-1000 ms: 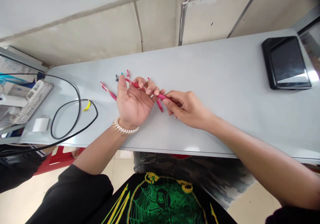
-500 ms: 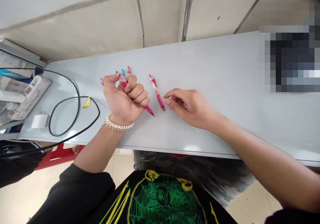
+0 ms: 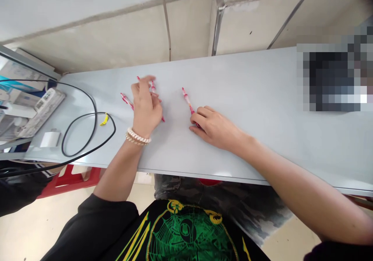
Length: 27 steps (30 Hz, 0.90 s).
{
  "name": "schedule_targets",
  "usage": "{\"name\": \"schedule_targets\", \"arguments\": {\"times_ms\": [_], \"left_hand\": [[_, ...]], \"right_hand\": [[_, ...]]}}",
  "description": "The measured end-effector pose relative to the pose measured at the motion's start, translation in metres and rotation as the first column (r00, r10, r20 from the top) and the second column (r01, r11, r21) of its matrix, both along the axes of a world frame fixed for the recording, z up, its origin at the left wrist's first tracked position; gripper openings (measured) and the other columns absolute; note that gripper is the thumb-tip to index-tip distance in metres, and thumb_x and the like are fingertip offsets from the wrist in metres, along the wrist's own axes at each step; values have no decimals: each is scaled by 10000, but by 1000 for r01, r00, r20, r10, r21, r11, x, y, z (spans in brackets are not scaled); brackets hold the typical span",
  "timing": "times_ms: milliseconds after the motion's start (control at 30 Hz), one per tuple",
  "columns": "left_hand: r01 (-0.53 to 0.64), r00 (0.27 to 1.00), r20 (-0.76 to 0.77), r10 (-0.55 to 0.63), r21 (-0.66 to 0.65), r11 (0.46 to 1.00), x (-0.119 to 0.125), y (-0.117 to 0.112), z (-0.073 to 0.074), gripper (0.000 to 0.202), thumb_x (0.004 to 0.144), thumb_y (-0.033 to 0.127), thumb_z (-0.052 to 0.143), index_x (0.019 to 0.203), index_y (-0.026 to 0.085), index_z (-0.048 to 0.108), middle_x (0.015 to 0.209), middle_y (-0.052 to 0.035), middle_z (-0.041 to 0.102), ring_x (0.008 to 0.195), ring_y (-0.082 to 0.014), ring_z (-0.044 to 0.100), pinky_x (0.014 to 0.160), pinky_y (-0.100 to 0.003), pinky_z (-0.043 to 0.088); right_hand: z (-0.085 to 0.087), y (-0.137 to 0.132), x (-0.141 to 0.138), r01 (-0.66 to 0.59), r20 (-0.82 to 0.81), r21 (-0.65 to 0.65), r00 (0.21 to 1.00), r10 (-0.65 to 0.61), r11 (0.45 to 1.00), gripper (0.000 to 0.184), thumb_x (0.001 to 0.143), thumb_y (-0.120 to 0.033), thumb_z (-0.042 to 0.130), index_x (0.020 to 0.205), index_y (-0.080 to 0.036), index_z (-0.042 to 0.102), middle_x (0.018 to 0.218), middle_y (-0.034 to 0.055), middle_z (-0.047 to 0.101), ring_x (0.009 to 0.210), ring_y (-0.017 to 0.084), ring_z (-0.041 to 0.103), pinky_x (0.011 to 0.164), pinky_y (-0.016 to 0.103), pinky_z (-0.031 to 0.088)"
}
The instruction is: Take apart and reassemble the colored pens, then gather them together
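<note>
The right hand (image 3: 215, 129), fingers curled over a slim pink-and-white plastic pen (image 3: 188, 102) with the grip unclear, could roll it across the pale grey tabletop (image 3: 233, 78) by pressing unevenly.

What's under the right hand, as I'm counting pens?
The right hand lies over one end of a pink pen; its other end shows on the table. Whatever else the hand covers cannot be seen.
</note>
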State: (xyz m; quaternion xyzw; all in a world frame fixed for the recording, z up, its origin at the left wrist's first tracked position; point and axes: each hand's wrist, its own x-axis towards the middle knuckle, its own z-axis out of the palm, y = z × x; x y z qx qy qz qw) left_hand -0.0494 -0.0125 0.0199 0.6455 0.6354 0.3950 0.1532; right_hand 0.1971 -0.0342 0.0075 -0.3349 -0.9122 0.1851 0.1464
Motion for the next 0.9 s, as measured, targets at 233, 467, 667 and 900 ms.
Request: {"name": "schedule_targets", "arguments": {"times_ms": [233,467,667,900], "left_hand": [[-109,929,-354,107,14,994,-4,0,-10,284,888,130,607,1167,152,660,1340,-235,531,1307,-468,486,1192,-716,316],[27,993,-114,-25,19,999,8,-5,0,330,941,306,704,1252,218,635,1388,-193,588,1246,-354,596,1159,-555,439],[134,824,560,-80,-56,989,28,-11,3,523,905,472,834,1318,278,580,1396,-123,675,1288,-274,690,1104,-414,543],[360,506,853,-128,-74,930,44,-20,17,217,969,358,789,1141,265,696,1116,-23,818,1070,-194,804,990,-331,638]], "right_hand": [[1,1,1,32,0,-39,999,-32,999,171,1065,-171,481,999,-143,636,985,114,657,907,232,539,811,355,420],[-1,1,5,193,-228,-169,946,-229,967,139,1039,-212,476,1115,-165,583,890,63,661,696,157,485,671,300,378],[-3,4,3,239,-567,-224,756,-326,945,168,1027,-255,557,1108,-160,670,950,68,732,835,167,654,777,306,494],[7,2,4,194,-573,-409,705,-417,892,195,1051,-333,571,1101,-199,704,799,4,642,676,129,520,629,279,410]]}}
